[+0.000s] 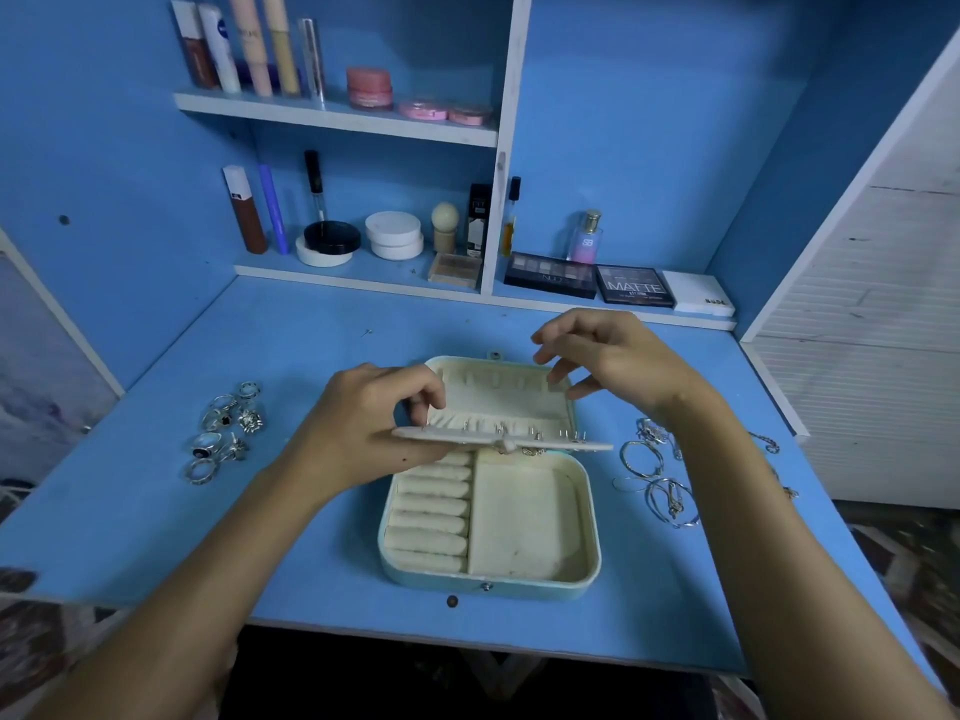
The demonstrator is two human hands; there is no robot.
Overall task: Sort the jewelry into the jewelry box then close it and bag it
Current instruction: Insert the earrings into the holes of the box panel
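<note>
- The earring panel (498, 443), a thin cream flap studded with small earrings, is held level over the middle of the open jewelry box (530, 522); it looks light, stiff enough to hold flat, best taken by its edge.
- The left hand (374, 423) pinches the panel's left end.
- The right hand (608, 356) hovers above the box lid, fingers loosely spread, holding nothing.
- Left of the box lie rings (224, 433): small, hard, probably slippery.
- Right of the box lie bangles and chains (657, 478); chains tangle easily.
</note>
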